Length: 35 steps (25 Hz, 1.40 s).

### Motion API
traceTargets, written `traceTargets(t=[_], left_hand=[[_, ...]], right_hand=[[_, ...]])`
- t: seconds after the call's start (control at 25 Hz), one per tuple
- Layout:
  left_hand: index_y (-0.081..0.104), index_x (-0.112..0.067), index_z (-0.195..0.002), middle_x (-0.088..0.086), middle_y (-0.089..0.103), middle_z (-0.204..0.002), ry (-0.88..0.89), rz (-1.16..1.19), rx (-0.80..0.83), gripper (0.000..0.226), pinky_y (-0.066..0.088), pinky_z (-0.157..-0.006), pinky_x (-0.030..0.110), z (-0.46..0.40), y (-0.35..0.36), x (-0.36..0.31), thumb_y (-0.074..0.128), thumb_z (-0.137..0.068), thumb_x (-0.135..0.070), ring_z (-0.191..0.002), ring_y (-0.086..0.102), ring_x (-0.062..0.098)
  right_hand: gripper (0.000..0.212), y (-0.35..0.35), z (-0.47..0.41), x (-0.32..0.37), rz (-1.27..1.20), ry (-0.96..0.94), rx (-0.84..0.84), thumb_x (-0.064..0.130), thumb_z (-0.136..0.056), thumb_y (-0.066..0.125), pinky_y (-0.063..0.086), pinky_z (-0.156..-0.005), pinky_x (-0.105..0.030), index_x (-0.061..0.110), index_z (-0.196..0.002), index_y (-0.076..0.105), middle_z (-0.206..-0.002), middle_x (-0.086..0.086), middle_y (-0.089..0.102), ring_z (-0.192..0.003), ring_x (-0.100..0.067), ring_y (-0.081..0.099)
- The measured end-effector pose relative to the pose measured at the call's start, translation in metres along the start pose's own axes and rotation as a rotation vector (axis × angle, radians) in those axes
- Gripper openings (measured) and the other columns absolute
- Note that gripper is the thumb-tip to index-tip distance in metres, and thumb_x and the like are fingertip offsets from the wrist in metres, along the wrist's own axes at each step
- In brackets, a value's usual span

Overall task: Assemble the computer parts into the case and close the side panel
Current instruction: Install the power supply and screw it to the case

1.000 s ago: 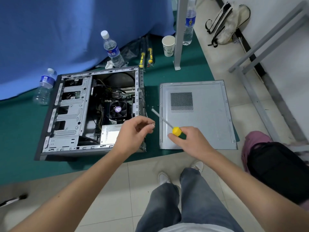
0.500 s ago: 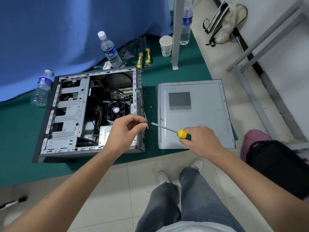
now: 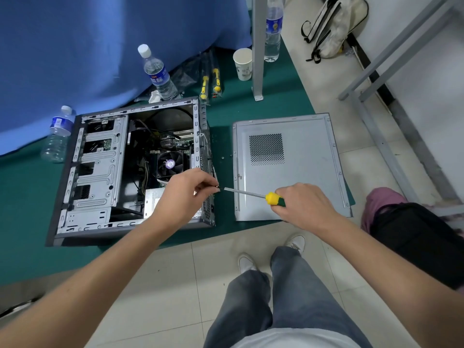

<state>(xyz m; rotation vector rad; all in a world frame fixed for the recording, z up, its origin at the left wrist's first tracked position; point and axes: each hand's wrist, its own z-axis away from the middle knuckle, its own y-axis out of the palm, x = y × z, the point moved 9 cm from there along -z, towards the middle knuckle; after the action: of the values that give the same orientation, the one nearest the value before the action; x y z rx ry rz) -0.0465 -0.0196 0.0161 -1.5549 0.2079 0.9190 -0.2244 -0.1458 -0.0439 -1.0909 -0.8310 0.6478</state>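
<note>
Head-worn camera looks steeply down at floor (image 3: 155,285).

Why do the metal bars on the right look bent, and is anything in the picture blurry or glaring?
In the head view, the wide-angle lens bows straight lines near the edges, so the grey metal frame and white post lean and curve; lighting is soft and even, with no hard glare on the side panel; the screwdriver and both hands look sharp, though the far corners smear slightly.

Green mat (image 3: 22,222) carries case (image 3: 100,172), side panel (image 3: 301,172), bottles (image 3: 158,74)
</note>
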Motion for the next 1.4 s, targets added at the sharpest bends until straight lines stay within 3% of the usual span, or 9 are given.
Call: traceTargets(t=[0.08, 0.16, 0.28, 0.36, 0.44, 0.56, 0.8, 0.96, 1.4], left_hand=[[0.074, -0.014, -0.094, -0.007, 0.065, -0.087, 0.070, -0.188, 0.098, 0.006, 0.053, -0.076, 0.028, -0.007, 0.007, -0.008, 0.071, -0.089, -0.014, -0.075, 0.061, 0.010], [0.075, -0.013, -0.096, -0.009, 0.064, -0.086, 0.043, -0.236, 0.175, 0.009, 0.053, -0.076, 0.027, -0.016, 0.009, -0.007, 0.069, -0.091, -0.017, -0.074, 0.061, 0.009], [0.076, -0.015, -0.095, -0.017, 0.061, -0.075, -0.014, -0.294, 0.362, 0.008, 0.050, -0.071, 0.019, -0.031, 0.021, 0.004, 0.072, -0.088, -0.018, -0.073, 0.063, 0.006], [0.076, -0.016, -0.096, -0.017, 0.061, -0.075, -0.030, -0.377, 0.542, 0.009, 0.047, -0.069, 0.017, -0.034, 0.037, 0.014, 0.073, -0.088, -0.018, -0.074, 0.062, 0.005], [0.076, -0.016, -0.096, -0.016, 0.062, -0.077, -0.008, -0.460, 0.698, 0.010, 0.047, -0.072, 0.020, -0.036, 0.052, 0.018, 0.073, -0.088, -0.019, -0.074, 0.060, 0.003], [0.077, -0.020, -0.094, -0.016, 0.064, -0.079, 0.047, -0.614, 0.875, 0.008, 0.047, -0.074, 0.024, -0.039, 0.073, 0.018, 0.072, -0.088, -0.022, -0.082, 0.063, 0.008], [0.076, -0.021, -0.097, -0.009, 0.071, -0.102, 0.108, -0.847, 1.138, 0.011, 0.048, -0.098, 0.036, -0.032, 0.099, 0.025, 0.071, -0.089, -0.026, -0.104, 0.062, 0.013], [0.076, -0.020, -0.099, -0.006, 0.070, -0.107, 0.089, -0.889, 1.196, 0.012, 0.048, -0.095, 0.033, -0.029, 0.102, 0.029, 0.070, -0.089, -0.025, -0.105, 0.061, 0.014], [0.075, -0.024, -0.092, -0.013, 0.066, -0.088, 0.045, -0.802, 1.167, 0.009, 0.044, -0.072, 0.023, -0.027, 0.097, 0.036, 0.068, -0.089, -0.027, -0.087, 0.059, 0.008]], right_hand=[[0.029, -0.004, -0.003, 0.002, 0.122, -0.029, -0.005, 0.043, -0.093, 0.049, 0.034, -0.054, -0.030, 0.020, -0.075, 0.052, -0.065, -0.001, 0.054, -0.061, -0.027, 0.048], [0.031, -0.005, -0.006, 0.003, 0.115, -0.042, -0.002, 0.045, -0.093, 0.050, 0.032, -0.054, -0.030, 0.021, -0.074, 0.051, -0.063, 0.000, 0.051, -0.060, -0.027, 0.047], [0.022, -0.002, -0.009, 0.003, -0.079, -0.081, 0.039, 0.047, -0.086, 0.056, 0.027, -0.052, -0.029, 0.026, -0.081, 0.053, -0.057, 0.011, 0.042, -0.060, -0.023, 0.047], [0.016, 0.008, -0.009, 0.003, -0.200, -0.106, 0.146, 0.041, -0.082, 0.057, 0.026, -0.051, -0.026, 0.030, -0.093, 0.055, -0.061, 0.013, 0.047, -0.060, -0.011, 0.050], [0.016, 0.022, -0.007, 0.002, -0.319, -0.097, 0.257, 0.037, -0.082, 0.058, 0.029, -0.052, -0.026, 0.031, -0.097, 0.057, -0.067, 0.012, 0.054, -0.062, -0.003, 0.050], [0.016, 0.040, -0.004, 0.003, -0.408, -0.095, 0.304, 0.036, -0.086, 0.059, 0.034, -0.055, -0.028, 0.029, -0.100, 0.062, -0.075, 0.011, 0.058, -0.067, -0.006, 0.053], [0.019, 0.061, 0.000, 0.017, -0.468, -0.117, 0.311, 0.035, -0.089, 0.058, 0.039, -0.059, -0.028, 0.027, -0.105, 0.065, -0.077, 0.008, 0.061, -0.071, -0.011, 0.055], [0.018, 0.066, 0.000, 0.021, -0.504, -0.120, 0.326, 0.034, -0.090, 0.058, 0.040, -0.060, -0.029, 0.026, -0.103, 0.067, -0.080, 0.006, 0.064, -0.071, -0.012, 0.055], [0.017, 0.066, 0.000, 0.020, -0.650, -0.122, 0.439, 0.038, -0.091, 0.062, 0.043, -0.062, -0.038, 0.024, -0.093, 0.071, -0.075, -0.002, 0.060, -0.070, -0.021, 0.053]])
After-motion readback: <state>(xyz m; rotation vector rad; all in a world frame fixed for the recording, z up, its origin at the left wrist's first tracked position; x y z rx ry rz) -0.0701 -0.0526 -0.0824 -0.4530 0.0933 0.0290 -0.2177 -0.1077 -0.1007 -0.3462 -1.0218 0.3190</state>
